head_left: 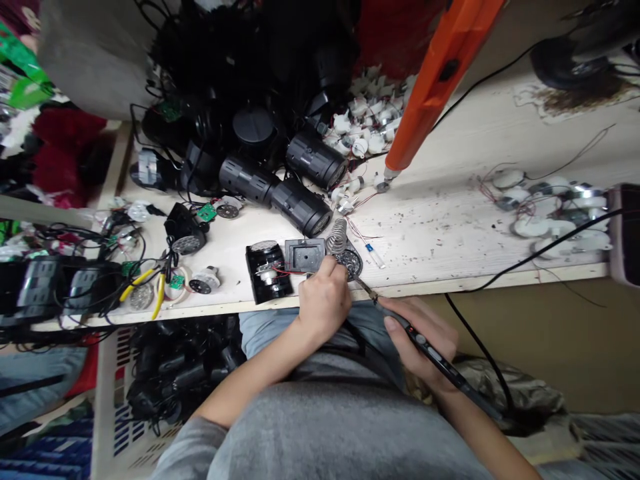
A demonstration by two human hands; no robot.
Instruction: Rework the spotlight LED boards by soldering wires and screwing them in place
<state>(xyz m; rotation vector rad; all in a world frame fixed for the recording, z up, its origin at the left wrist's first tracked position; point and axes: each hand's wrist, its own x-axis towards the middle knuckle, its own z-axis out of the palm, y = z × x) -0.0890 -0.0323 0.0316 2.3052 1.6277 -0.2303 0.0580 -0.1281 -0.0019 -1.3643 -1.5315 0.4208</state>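
The person's left hand (325, 300) is just below the spring (337, 233) on the bench (425, 233), its fingers curled in and drawn together in a pinch; what sits between the fingertips is hidden. A thin red wire (290, 271) runs toward that hand from an open black case (259, 283), which holds a small white motor (269, 275) and lies to the left of the spring, at the bench edge. Whether the fingers grip the wire cannot be told.

Below and to the right of the spring, the right hand (434, 325) is wrapped around the handle of a soldering iron (450, 370), the thumb along its side. The iron points up toward the left hand, its metal end near the round base (356, 262) under the spring.

A grey tray (305, 255) lies just left of the spring, and a small blue part (370, 248) to its right. Black cylinders (303, 207) lie above and left of the spring, with a pile of white motors (360, 147) above it. Well to the spring's right is another group of white motors (537, 227); well to its left are yellow-handled pliers (159, 297).
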